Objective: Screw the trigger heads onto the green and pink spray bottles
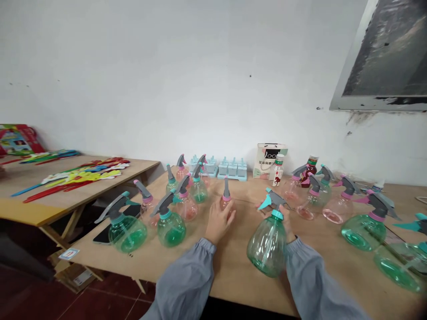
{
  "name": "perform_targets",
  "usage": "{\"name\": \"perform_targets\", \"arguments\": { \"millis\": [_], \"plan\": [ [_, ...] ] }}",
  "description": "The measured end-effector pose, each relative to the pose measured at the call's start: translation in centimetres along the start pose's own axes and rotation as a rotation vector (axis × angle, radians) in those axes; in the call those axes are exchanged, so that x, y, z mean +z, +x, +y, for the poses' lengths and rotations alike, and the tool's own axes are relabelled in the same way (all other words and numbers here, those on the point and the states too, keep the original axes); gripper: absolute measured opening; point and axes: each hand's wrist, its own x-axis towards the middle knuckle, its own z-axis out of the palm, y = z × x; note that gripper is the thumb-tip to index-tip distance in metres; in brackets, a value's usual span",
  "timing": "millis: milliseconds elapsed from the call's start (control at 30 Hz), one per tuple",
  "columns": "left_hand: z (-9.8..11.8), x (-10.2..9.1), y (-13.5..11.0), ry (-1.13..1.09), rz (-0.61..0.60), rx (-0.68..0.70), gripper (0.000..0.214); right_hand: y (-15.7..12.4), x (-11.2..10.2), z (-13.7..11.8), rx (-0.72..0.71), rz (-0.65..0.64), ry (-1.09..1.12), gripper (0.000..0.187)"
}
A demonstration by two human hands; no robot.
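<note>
My right hand [287,223] is closed around the neck of a green spray bottle [267,249] with a turquoise collar and a grey-and-turquoise trigger head. It hangs tilted near the table's front edge, its trigger pointing left. My left hand [218,220] curls around a pink spray bottle [226,189] that stands on the table; its grey head and pink collar show above my fingers, while most of its body is hidden. Left of that hand stand several green and pink spray bottles, including a green spray bottle [171,229] nearby. More line the right side, among them a pink-collared green spray bottle [363,232].
Light-blue ice-pop moulds [232,169], a paper bag [265,162], a white-capped bottle [277,171] and a dark red bottle [311,171] stand at the back. A dark phone [103,235] lies at left. Another table [20,189] carries colourful strips. The wall [213,89] rises behind.
</note>
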Motion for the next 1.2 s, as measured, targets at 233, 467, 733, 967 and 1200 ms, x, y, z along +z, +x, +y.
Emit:
{"name": "perform_targets", "arguments": {
  "millis": [233,467,733,967,1200],
  "plan": [
    [-0.6,0.8,0.0,-0.063,-0.012,0.019,0.045,-0.1,0.8,-0.3,-0.044,0.023,0.119,0.034],
    [-0.5,0.7,-0.2,-0.083,-0.019,0.012,0.046,-0.1,0.6,-0.5,-0.006,-0.020,0.029,0.043],
    [-0.6,0.5,-0.2,-0.090,-0.040,0.013,0.046,0.0,0.4,0.2,-0.028,-0.001,-0.024,0.051],
    [-0.4,0.3,-0.2,-0.090,-0.063,-0.001,0.048,0.0,-0.5,0.7,-0.036,-0.035,0.007,0.045],
    [-0.4,0.3,-0.3,-0.084,-0.053,0.007,0.048,-0.4,-0.6,-0.4,0.014,0.061,-0.013,0.044]
  ]
}}
